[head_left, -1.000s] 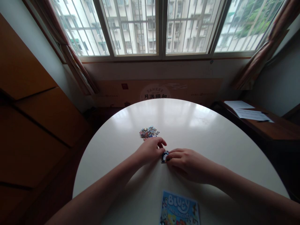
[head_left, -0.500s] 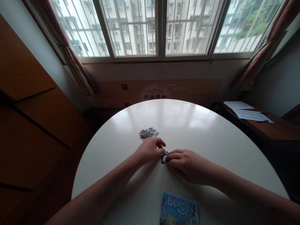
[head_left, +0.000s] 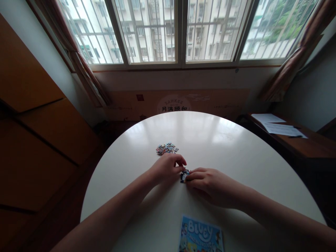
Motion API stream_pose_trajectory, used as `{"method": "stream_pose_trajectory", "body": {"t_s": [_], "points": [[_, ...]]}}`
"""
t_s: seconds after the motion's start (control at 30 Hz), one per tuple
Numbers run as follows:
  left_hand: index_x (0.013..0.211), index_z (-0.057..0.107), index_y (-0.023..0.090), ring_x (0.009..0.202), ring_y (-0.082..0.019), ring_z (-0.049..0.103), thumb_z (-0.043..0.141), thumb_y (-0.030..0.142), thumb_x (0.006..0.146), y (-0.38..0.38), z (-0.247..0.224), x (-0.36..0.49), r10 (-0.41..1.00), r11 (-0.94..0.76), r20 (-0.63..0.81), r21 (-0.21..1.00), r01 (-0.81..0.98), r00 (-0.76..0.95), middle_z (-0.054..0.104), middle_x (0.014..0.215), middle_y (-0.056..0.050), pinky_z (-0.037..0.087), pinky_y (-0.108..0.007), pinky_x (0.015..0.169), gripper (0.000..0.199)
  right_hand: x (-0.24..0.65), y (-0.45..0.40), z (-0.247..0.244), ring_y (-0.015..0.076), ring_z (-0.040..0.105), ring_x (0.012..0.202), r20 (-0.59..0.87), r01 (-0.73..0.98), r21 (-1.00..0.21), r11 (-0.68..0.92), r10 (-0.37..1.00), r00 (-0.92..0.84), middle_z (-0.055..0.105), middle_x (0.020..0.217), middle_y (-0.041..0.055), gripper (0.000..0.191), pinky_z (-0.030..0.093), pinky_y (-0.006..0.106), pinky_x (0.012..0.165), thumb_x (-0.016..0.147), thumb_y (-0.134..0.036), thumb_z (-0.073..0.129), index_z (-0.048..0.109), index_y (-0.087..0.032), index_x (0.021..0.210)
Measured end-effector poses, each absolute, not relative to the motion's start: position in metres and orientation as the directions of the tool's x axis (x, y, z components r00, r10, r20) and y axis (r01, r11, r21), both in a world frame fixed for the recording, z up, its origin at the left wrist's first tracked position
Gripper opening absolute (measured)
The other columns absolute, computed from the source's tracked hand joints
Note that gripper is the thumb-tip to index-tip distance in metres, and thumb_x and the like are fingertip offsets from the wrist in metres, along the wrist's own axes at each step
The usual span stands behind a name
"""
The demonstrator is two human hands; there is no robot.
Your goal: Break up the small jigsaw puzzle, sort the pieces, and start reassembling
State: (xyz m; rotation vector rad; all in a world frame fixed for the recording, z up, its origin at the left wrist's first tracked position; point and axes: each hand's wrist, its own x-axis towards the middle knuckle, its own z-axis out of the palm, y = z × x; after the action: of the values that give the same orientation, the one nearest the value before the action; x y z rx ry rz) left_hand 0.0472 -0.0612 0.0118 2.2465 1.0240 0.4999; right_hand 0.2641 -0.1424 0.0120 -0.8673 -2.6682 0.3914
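A small joined cluster of dark and white jigsaw pieces (head_left: 183, 176) lies on the white round table (head_left: 236, 154). My right hand (head_left: 207, 180) presses its fingertips on the right side of this cluster. At the cluster's upper edge is my left hand (head_left: 168, 167), fingers curled and thumb low. A tiny jigsaw piece seems to be at that thumb tip, mostly hidden. Just beyond my left hand sits a heap of loose, many-coloured jigsaw pieces (head_left: 167, 148).
A blue picture sheet reading "Bluey" (head_left: 201, 234) lies near the table's front. At the right, a brown side table (head_left: 309, 148) holds white papers (head_left: 283, 128) and a dark pen. Wooden cabinets (head_left: 39, 140) stand left; a barred window is ahead.
Both hands stay at the cluster almost unmoved. My left fingertips have shifted very slightly, and the view has moved a little.
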Motion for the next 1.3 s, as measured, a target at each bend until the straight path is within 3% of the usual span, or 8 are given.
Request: {"method": "stream_pose_trajectory", "body": {"t_s": [0.6,0.8,1.0,1.3], "points": [[0.078,0.073,0.019,0.067,-0.012,0.061,0.066,0.009,0.076,-0.054,0.009,0.042,0.763,-0.527,0.135,0.695,0.488,0.632,0.073,0.075,0.002,0.045,-0.023,0.064,0.012,0.264,-0.143,0.011,0.0198,0.061,0.121,0.213,0.51,-0.367,0.778,0.604,-0.768,0.069,0.123,0.0076,0.031,0.052,0.036,0.104,0.098,-0.014,0.051,0.069,-0.02,0.122],[0.078,0.073,0.02,0.071,-0.015,0.066,0.068,0.016,0.078,-0.05,0.025,0.029,0.858,-0.463,0.184,0.68,0.568,0.479,0.075,0.077,0.001,0.048,-0.025,0.069,0.007,0.265,-0.143,0.012,0.0197,0.061,0.12,0.207,0.513,-0.365,0.777,0.605,-0.769,0.068,0.127,0.0069,0.031,0.05,0.038,0.106,0.1,-0.017,0.048,0.07,-0.021,0.122],[0.081,0.075,0.022,0.077,-0.018,0.068,0.068,0.022,0.078,-0.033,0.02,0.016,0.934,-0.352,0.161,0.575,0.739,0.32,0.076,0.08,0.0,0.049,-0.028,0.071,0.007,0.265,-0.143,0.012,0.0192,0.063,0.117,0.232,0.508,-0.353,0.786,0.599,-0.766,0.069,0.124,0.008,0.03,0.05,0.037,0.105,0.1,-0.017,0.049,0.071,-0.021,0.121],[0.087,0.075,0.023,0.084,-0.021,0.067,0.066,0.024,0.084,-0.031,0.017,0.015,0.936,-0.348,0.203,0.409,0.844,0.288,0.076,0.09,-0.002,0.048,-0.03,0.074,0.01,0.266,-0.142,0.011,0.0186,0.063,0.118,0.248,0.494,-0.337,0.801,0.582,-0.774,0.069,0.125,0.0072,0.031,0.05,0.037,0.106,0.1,-0.017,0.049,0.069,-0.021,0.124]]}}
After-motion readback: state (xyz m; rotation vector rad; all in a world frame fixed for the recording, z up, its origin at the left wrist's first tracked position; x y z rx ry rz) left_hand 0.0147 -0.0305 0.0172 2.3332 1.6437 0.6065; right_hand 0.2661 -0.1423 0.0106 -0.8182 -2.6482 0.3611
